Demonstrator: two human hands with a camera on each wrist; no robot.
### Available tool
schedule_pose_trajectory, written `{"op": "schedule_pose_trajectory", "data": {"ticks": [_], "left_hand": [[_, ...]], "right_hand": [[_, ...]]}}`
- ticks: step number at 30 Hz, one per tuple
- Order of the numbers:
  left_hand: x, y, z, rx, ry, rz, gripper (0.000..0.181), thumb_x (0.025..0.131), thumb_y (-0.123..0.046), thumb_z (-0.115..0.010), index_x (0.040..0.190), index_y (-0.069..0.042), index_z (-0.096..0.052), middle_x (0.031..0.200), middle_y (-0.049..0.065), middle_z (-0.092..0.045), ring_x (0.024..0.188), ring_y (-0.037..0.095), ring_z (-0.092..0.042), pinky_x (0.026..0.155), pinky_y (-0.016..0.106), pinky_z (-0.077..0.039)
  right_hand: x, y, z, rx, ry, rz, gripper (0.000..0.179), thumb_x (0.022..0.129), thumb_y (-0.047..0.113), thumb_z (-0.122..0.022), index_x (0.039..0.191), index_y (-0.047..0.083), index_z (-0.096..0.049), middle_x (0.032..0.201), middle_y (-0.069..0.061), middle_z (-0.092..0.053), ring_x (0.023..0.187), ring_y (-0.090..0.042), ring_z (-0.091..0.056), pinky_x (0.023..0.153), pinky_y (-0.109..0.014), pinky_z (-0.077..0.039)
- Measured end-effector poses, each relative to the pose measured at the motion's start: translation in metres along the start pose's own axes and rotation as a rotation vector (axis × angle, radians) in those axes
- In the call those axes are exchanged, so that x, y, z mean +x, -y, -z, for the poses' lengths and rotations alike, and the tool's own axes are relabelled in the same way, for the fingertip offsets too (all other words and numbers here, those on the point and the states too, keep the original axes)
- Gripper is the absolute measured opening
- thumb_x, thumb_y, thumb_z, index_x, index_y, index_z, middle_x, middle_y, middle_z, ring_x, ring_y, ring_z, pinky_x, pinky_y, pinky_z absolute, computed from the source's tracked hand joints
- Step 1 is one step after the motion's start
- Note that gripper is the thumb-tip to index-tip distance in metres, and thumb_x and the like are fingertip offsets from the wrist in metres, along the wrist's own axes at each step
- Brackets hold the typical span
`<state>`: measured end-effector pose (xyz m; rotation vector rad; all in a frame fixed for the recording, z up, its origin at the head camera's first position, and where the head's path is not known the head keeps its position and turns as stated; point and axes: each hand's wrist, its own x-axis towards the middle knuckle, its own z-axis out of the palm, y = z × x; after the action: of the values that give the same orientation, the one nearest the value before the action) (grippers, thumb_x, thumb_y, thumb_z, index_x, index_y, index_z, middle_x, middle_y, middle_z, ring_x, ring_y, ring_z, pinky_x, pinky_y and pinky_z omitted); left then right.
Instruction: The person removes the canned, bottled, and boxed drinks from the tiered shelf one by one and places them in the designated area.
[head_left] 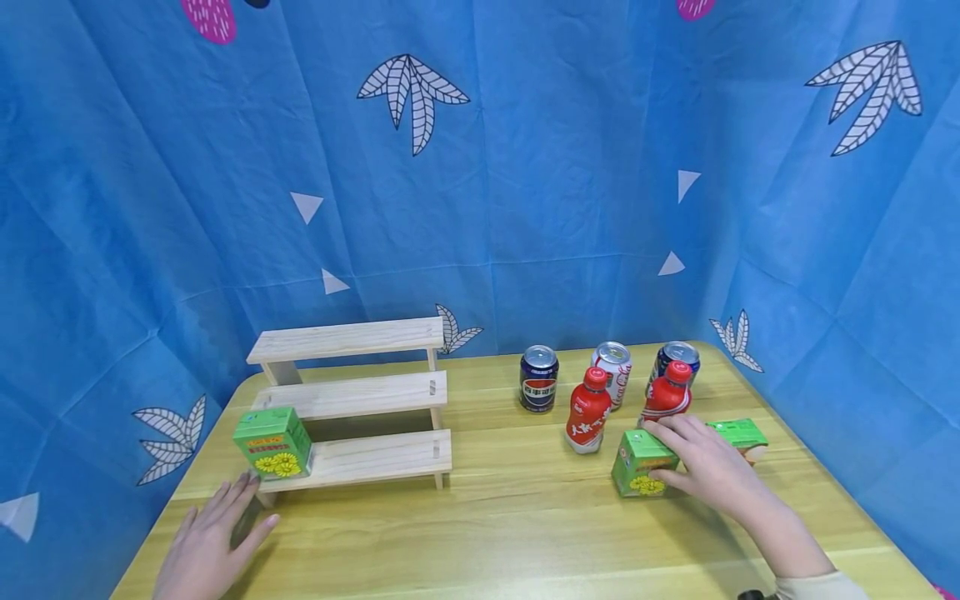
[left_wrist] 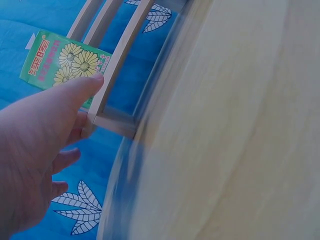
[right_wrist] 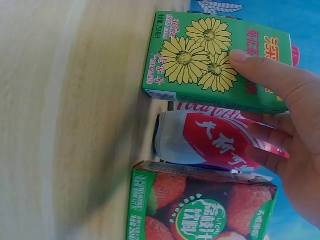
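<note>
My right hand grips a green chrysanthemum tea carton at the table's right side. In the right wrist view, the thumb presses the flower-printed face of this carton, and the other fingers reach behind it. At the lower left, my left hand has its fingers extended, fingertips right at the left end of a three-step wooden shelf. On the lowest step's left end stands another green chrysanthemum tea carton. The left wrist view shows the left thumb overlapping that carton's lower edge.
A green litchi drink carton stands beside my right hand. Behind are two red bottles, a dark blue Pepsi can, a white Coca-Cola can and another dark blue can. A blue curtain surrounds the wooden table.
</note>
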<state>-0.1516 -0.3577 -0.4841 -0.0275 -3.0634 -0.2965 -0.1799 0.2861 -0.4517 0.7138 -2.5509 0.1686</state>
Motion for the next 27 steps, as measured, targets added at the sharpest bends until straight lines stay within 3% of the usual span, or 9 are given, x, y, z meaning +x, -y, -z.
{"op": "schedule_pose_trajectory", "data": {"ticks": [6,19,27], "left_hand": [[-0.001,0.000,0.000,-0.006,0.001,0.002,0.092,0.091,-0.071,-0.044,0.145,0.004,-0.041,0.149,0.032,-0.036,0.135,0.056,-0.031,0.108,0.075,-0.021],[-0.001,0.000,-0.001,-0.010,0.005,0.007,0.095,0.090,-0.072,-0.044,0.145,0.004,-0.040,0.149,0.033,-0.035,0.135,0.056,-0.031,0.108,0.074,-0.021],[0.000,0.000,-0.001,0.032,0.003,0.006,0.098,0.088,-0.076,-0.043,0.145,0.004,-0.040,0.149,0.033,-0.035,0.135,0.056,-0.031,0.108,0.075,-0.020]], "right_hand": [[0.003,0.001,0.003,0.005,-0.027,0.013,0.075,0.065,0.031,-0.088,0.132,0.013,-0.059,0.121,-0.008,-0.063,0.106,-0.029,-0.060,0.085,-0.052,-0.056],[0.025,0.022,0.019,-0.003,-0.114,0.096,0.068,0.064,0.033,-0.088,0.124,0.012,-0.065,0.113,-0.007,-0.064,0.105,-0.026,-0.060,0.085,-0.047,-0.056],[0.043,0.038,0.020,0.018,-0.151,0.174,0.062,0.071,0.037,-0.083,0.126,0.016,-0.064,0.117,-0.008,-0.065,0.106,-0.026,-0.062,0.084,-0.047,-0.058]]}}
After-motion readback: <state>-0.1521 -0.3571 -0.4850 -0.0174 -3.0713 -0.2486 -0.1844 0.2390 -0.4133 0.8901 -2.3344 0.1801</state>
